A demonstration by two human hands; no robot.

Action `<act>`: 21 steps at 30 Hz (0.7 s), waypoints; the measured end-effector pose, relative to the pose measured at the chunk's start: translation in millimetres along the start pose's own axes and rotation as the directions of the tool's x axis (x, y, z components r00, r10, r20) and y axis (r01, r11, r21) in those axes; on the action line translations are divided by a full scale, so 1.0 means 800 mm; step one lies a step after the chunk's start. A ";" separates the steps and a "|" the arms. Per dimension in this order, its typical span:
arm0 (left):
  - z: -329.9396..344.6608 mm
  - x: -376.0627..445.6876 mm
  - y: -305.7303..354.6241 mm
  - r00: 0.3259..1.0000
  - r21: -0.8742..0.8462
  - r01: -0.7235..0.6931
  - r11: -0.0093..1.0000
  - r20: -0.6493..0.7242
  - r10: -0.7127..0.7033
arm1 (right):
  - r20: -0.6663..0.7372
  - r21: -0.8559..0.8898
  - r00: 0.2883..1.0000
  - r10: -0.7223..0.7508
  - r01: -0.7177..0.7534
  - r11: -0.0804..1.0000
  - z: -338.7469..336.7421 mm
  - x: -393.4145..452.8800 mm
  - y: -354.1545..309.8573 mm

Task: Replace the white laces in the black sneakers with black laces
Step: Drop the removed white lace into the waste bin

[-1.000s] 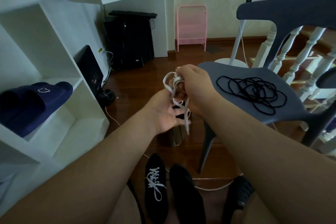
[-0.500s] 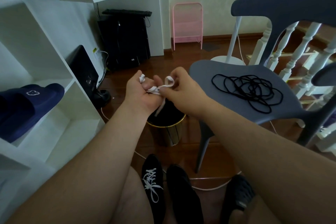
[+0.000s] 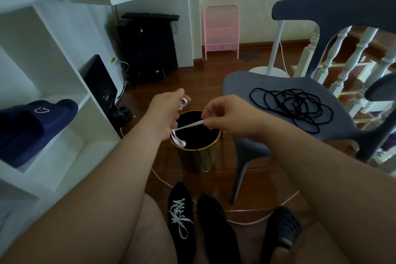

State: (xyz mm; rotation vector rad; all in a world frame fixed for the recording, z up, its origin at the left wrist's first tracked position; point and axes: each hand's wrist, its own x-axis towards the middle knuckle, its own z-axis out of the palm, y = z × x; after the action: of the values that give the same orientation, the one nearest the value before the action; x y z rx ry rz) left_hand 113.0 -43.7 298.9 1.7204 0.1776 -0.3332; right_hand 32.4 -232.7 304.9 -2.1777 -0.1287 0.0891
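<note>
Wooden floor (image 3: 214,83) carries both sneakers, one still white-laced (image 3: 179,214), one bare (image 3: 216,231); above the bin (image 3: 196,146), left hand (image 3: 164,113) grips the bundled white lace (image 3: 188,126), right hand (image 3: 227,117) fingers pinch its end; next, likely discard, then fetch black laces (image 3: 293,106) mid-chair seat (image 3: 235,90).

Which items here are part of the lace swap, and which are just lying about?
Part of the job:
white lace held by both hands
black laces on the grey chair
laced sneaker
unlaced sneaker
bin

Lying about:
navy slipper
pink rack
</note>
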 end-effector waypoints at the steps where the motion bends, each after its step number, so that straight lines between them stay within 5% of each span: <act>1: 0.006 -0.005 -0.002 0.999 0.079 -0.013 0.997 0.051 0.009 | -0.042 0.088 0.999 -0.023 0.026 0.996 -0.001 -0.001 -0.004; 5: 0.036 -0.027 -0.009 0.899 -0.219 0.188 0.957 0.431 -0.078 | -0.204 0.482 0.979 0.016 0.086 0.872 0.013 0.001 -0.026; 7: 0.051 -0.032 -0.010 0.859 -0.330 0.251 0.910 0.510 -0.052 | -0.276 0.461 0.958 0.074 0.064 0.885 0.020 0.006 -0.029; 10: 0.068 -0.034 -0.014 0.934 -0.331 0.201 0.922 0.349 -0.078 | -0.357 0.138 0.934 0.004 0.048 0.989 0.024 0.013 -0.017; 14: 0.072 -0.017 -0.024 0.965 -0.192 0.198 0.961 0.212 -0.157 | -0.276 -0.263 0.949 -0.156 0.081 0.961 0.022 0.017 0.008; 21: 0.063 0.042 -0.010 0.898 -0.253 0.420 0.871 0.257 -0.358 | -0.044 -0.247 0.997 0.066 -0.075 0.966 -0.007 0.023 0.050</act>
State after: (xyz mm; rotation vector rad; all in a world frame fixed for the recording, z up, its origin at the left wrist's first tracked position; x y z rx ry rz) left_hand 136.1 -94.3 273.3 1.3261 0.4115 -0.7413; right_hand 54.0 -257.9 274.8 -2.4339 -0.0436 0.0780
